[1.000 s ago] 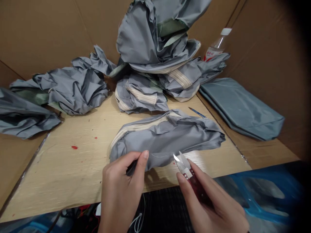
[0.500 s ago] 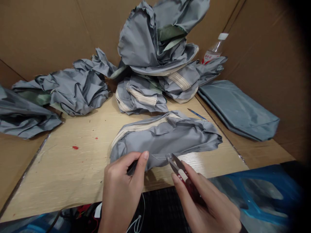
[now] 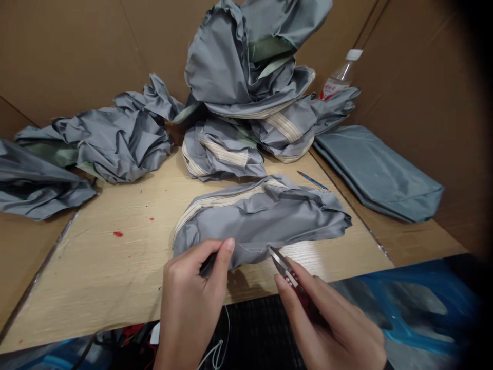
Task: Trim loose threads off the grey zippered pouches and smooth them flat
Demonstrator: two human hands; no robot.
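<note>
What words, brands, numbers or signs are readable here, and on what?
Nothing can be read with certainty.
Bottle label: red and white with a few marks, too small and blurred to read.
Pencil: too small to tell if anything is printed.
Snips: no lettering visible.
Zippered cloth: no lettering visible.
</note>
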